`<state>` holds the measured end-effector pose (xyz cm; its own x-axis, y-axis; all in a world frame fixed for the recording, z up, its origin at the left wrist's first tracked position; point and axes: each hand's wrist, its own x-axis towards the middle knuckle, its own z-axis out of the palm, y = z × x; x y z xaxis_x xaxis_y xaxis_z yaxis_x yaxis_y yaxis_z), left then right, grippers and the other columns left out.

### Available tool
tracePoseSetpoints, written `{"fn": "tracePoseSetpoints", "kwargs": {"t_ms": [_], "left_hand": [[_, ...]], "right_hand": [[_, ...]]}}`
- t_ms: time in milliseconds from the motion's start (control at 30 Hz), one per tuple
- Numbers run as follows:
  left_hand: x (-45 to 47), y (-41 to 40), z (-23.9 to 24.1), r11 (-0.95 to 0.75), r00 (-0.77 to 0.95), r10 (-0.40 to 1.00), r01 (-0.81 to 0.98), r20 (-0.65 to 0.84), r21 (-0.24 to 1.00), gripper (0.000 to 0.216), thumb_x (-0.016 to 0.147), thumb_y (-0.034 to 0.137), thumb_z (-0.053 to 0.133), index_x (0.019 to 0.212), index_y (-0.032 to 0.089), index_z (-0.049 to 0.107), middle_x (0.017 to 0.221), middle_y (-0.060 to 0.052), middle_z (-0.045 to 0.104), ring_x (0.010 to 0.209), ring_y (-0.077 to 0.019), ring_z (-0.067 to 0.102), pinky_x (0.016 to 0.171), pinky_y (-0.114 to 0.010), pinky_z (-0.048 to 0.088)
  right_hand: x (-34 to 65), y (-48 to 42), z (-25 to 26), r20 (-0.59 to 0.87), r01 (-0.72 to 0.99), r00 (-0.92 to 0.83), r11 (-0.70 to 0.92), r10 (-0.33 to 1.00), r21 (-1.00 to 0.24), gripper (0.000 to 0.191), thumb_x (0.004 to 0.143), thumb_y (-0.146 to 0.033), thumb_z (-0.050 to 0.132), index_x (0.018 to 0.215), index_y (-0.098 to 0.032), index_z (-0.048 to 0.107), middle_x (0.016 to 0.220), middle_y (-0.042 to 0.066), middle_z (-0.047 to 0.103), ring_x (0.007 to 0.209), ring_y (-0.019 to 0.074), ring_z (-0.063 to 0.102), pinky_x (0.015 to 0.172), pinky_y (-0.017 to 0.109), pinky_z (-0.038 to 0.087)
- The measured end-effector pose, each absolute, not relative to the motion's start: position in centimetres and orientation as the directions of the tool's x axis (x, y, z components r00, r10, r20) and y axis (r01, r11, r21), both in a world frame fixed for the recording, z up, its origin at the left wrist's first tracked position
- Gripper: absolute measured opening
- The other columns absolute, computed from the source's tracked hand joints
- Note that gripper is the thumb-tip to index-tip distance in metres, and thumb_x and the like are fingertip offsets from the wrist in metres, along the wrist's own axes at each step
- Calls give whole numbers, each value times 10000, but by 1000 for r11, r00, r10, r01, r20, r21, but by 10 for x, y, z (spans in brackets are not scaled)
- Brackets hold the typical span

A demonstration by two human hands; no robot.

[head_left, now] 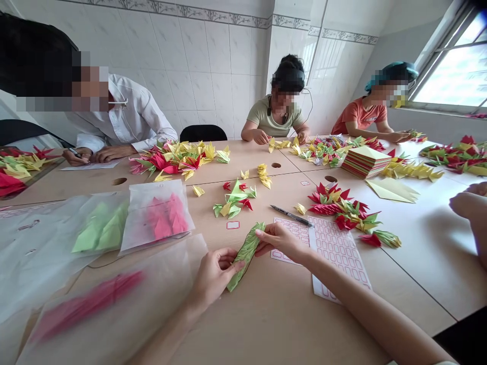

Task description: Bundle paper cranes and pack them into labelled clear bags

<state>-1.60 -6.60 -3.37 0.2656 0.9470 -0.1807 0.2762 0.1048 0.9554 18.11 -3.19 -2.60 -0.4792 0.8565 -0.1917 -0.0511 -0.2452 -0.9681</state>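
My left hand (213,276) and my right hand (279,240) both pinch a long stack of green folded paper pieces (246,253), held just above the tabletop (274,309). The left hand grips its near, lower end; the right hand holds its far, upper end. Sheets of red-framed sticker labels (335,248) lie right of my right hand, with a black pen (291,216) beyond them. One loose label (233,224) lies on the table ahead of the stack.
Translucent bags (155,215) holding green and red paper pieces lie at the left. Piles of folded red, yellow and green paper (178,159) cover the table's far side. Three people sit opposite; another person's hand (470,203) rests at the right edge. A stack of coloured paper (365,162) stands at the far right.
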Motion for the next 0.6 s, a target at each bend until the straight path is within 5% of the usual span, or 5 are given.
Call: {"fn": "tracePoseSetpoints", "kwargs": {"t_ms": [200, 600], "left_hand": [[-16, -69, -33, 90, 299, 939, 260, -169, 961, 245, 686, 273, 657, 887, 133, 671, 875, -75, 698, 782, -214, 634, 665, -264, 468], [-13, -65, -44, 129, 216, 960, 231, -180, 964, 208, 612, 292, 723, 744, 133, 697, 687, -38, 685, 669, -184, 616, 599, -230, 448]], "right_hand": [[180, -33, -27, -194, -28, -491, -238, 849, -971, 416, 561, -448, 754, 805, -115, 706, 755, 58, 704, 685, 162, 664, 689, 278, 539], [167, -43, -34, -161, -118, -427, -231, 890, -966, 319, 569, -375, 764, 722, -101, 707, 707, 64, 702, 657, 174, 655, 630, 280, 539]]}}
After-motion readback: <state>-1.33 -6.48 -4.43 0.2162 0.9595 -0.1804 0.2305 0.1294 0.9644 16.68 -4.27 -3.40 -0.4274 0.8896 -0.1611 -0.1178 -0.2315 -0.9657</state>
